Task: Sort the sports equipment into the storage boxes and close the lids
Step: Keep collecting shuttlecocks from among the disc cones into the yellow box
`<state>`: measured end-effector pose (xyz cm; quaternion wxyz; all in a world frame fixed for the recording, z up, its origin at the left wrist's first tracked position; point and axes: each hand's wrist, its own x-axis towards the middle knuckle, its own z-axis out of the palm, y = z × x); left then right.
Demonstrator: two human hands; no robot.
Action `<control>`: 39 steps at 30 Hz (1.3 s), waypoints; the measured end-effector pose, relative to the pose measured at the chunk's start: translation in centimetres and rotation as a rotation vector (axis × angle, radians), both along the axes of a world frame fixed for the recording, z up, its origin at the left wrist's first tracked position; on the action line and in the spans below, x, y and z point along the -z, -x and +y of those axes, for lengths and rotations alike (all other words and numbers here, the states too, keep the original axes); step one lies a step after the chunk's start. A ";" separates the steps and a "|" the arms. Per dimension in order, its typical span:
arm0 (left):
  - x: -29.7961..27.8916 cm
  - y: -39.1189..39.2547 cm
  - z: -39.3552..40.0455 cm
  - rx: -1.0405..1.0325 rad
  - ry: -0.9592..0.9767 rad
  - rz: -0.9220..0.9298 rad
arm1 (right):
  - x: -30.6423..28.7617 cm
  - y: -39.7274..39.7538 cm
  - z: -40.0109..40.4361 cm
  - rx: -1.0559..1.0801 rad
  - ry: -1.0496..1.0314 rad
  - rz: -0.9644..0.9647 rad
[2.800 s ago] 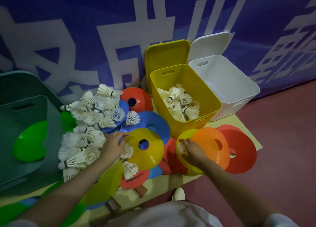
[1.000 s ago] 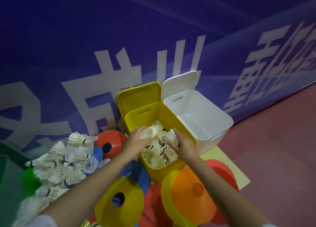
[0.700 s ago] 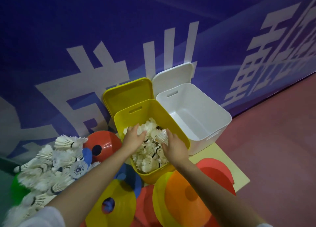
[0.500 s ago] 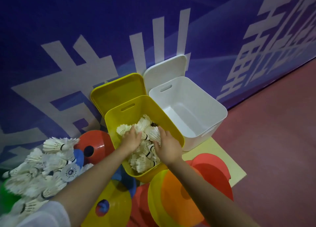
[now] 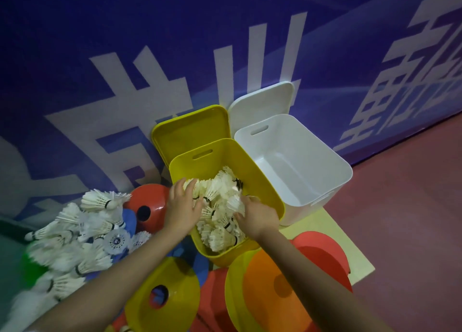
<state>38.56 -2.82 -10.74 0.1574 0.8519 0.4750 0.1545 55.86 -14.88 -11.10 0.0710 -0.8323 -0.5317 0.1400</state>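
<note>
My yellow storage box point(image 5: 262, 179) stands open, its yellow lid point(image 5: 192, 129) tilted up behind it against the wall, and white feather shuttlecocks point(image 5: 220, 206) fill its bottom in a loose heap. Just beside it on my right the white storage box point(image 5: 325, 166) is open too, its white lid point(image 5: 262, 101) leaning back. More shuttlecocks point(image 5: 75, 236) lie piled at my left, over and among flat marker cones: red point(image 5: 150, 204), yellow point(image 5: 170, 296), orange point(image 5: 270, 291).

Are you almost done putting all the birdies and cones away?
Not yet. The yellow box holds many shuttlecocks, and both hands, left hand and right hand, are in it now. A pile waits outside, cones lie loose, the white box looks empty, and both lids are open.
</note>
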 end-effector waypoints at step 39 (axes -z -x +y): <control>-0.1 27.2 -1.3 -0.080 0.175 -0.077 | -3.3 17.5 3.2 -0.311 -0.498 0.426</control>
